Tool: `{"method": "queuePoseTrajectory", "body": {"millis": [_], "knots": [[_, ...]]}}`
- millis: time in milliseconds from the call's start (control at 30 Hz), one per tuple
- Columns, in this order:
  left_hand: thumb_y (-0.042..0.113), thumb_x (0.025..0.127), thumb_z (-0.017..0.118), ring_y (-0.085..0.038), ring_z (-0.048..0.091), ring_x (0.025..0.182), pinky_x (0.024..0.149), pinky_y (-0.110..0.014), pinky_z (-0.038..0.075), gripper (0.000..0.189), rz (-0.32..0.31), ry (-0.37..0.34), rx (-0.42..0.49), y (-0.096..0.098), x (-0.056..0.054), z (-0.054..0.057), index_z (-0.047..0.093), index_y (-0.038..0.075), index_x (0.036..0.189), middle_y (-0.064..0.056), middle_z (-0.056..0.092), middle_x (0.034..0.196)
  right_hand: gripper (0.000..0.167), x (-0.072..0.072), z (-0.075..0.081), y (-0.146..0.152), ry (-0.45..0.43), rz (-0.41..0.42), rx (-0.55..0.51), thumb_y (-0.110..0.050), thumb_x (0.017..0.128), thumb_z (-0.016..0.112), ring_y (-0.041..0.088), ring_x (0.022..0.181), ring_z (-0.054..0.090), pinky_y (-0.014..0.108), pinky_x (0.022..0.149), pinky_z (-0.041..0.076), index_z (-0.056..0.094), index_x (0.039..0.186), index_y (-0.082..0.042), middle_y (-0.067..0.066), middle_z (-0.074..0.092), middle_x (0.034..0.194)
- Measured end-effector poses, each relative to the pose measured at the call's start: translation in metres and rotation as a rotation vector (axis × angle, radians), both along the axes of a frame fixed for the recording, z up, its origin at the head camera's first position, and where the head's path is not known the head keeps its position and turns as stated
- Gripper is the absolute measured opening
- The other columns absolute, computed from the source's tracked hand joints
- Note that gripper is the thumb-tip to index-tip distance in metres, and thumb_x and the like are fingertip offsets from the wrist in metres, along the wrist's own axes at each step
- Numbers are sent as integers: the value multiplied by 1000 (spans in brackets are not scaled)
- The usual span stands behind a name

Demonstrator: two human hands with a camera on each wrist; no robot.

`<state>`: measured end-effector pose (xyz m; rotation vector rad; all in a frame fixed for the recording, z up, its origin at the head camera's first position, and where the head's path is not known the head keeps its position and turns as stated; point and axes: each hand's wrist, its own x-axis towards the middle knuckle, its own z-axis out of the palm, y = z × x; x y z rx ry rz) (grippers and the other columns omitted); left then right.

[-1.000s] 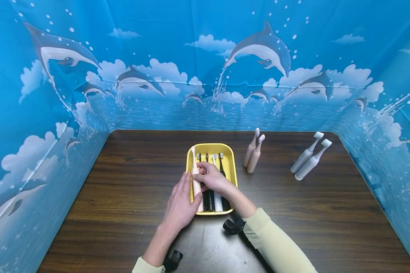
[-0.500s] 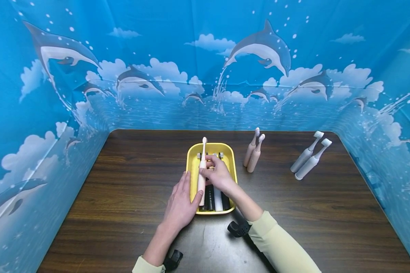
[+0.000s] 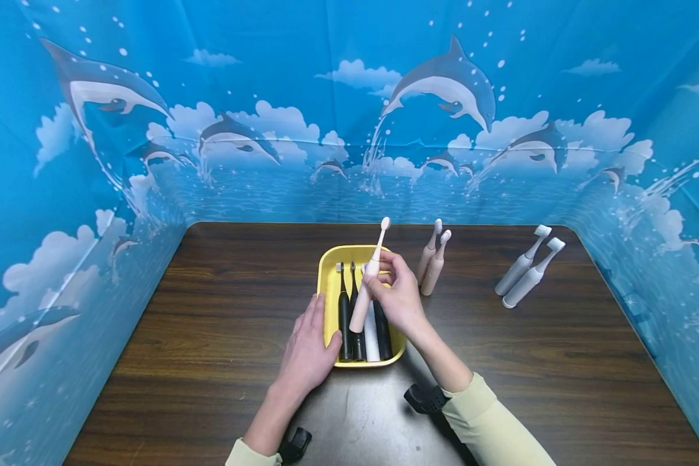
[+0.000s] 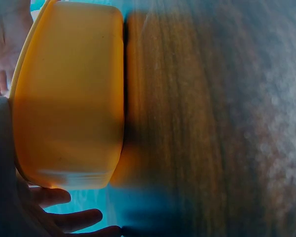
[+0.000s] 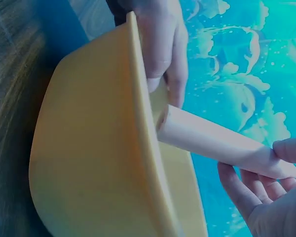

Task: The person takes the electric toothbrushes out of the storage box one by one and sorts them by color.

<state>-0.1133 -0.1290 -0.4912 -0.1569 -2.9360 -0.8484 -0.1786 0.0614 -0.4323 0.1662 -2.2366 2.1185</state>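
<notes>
In the head view my right hand (image 3: 399, 294) pinches a pale pink electric toothbrush (image 3: 364, 298) between thumb and fingers, tilted with its brush head up, over the yellow tray (image 3: 328, 259). The right wrist view shows the handle's base close above the tray's rim. My left hand (image 3: 310, 346) rests against the tray's left side near the front corner, fingers straight, thumb over the rim. Inside the tray lie black electric toothbrushes (image 3: 345, 323) and a white electric toothbrush (image 3: 371, 336), partly hidden by the right hand.
Two pinkish electric toothbrushes (image 3: 433, 268) stand upright right of the tray. Farther right stand two pale grey-white electric toothbrushes (image 3: 524, 285). A blue dolphin-print cloth (image 3: 338, 129) encloses the back and sides of the dark wooden table (image 3: 239, 291).
My right hand has lifted the pink toothbrush from the tray's left side and carried it up and right, tilting it. The left hand stays at the tray.
</notes>
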Motion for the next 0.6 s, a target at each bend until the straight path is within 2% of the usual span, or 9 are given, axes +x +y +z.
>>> {"method": "queuePoseTrajectory", "body": {"millis": [200,267,433,600], "knots": [[32,93,64,-43,43,139,107,-58,41,81,0,1,-2,1,0,0,29,2,161,-20,33,163,46,12,7,16,160,-90,25,10,90,68,34,97,68,22,77,54,53,134,8,24,65,117],[32,94,64,-43,42,139,107,-58,41,81,-2,0,-2,1,0,0,29,2,161,-20,33,163,45,14,9,22,210,-135,41,10,89,69,31,95,68,21,78,53,54,132,8,24,66,114],[31,94,64,-43,42,140,107,-59,41,81,-3,2,-7,0,0,-1,29,1,160,-21,33,163,44,16,11,36,332,-221,56,12,89,70,17,92,67,17,70,53,55,129,9,23,67,111],[31,94,63,-44,42,140,108,-59,40,81,-6,-1,-4,0,0,0,29,2,161,-21,32,163,44,17,9,50,433,-289,60,13,88,70,10,95,65,17,72,55,54,129,12,25,66,112]]}}
